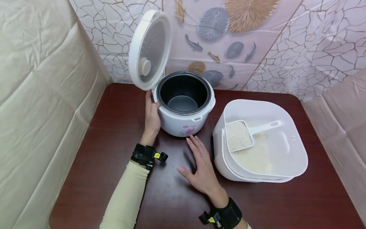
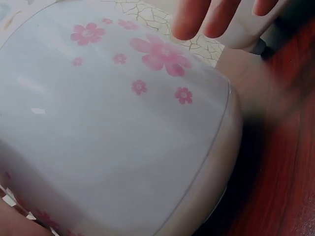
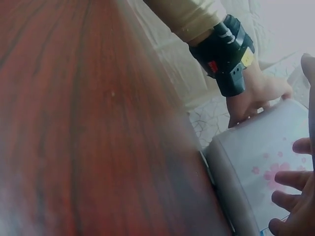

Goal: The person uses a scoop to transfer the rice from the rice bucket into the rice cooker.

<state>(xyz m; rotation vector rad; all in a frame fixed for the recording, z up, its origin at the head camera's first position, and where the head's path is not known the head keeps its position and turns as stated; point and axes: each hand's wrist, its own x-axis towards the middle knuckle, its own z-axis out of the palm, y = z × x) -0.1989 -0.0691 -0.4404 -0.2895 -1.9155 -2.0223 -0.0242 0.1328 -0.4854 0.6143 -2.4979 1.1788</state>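
the dark red wooden tabletop (image 1: 120,178) carries everything, closed in by cream sheeting at the sides and a patterned cloth with fish behind. on its right part sits a big white rice bin (image 1: 288,159), open at the top, with loose rice at its bottom and a white scoop (image 1: 243,135) full of rice lying in it, handle pointing right. just left of the bin, near the back, stands the white rice cooker (image 1: 183,122) with pink flowers on its side; its lid (image 1: 148,47) is swung up and stands upright on the left, and the black inner pot (image 1: 183,95) shows bare. the left hand (image 1: 151,116) lies flat against the cooker's left side, fingers straight and pointing up toward the hinge, gripping nothing. the right hand (image 1: 200,168) hovers low over the tabletop just in front of the cooker, fingers spread and relaxed, holding nothing, fingertips near the flowered wall. both wrists wear black straps.
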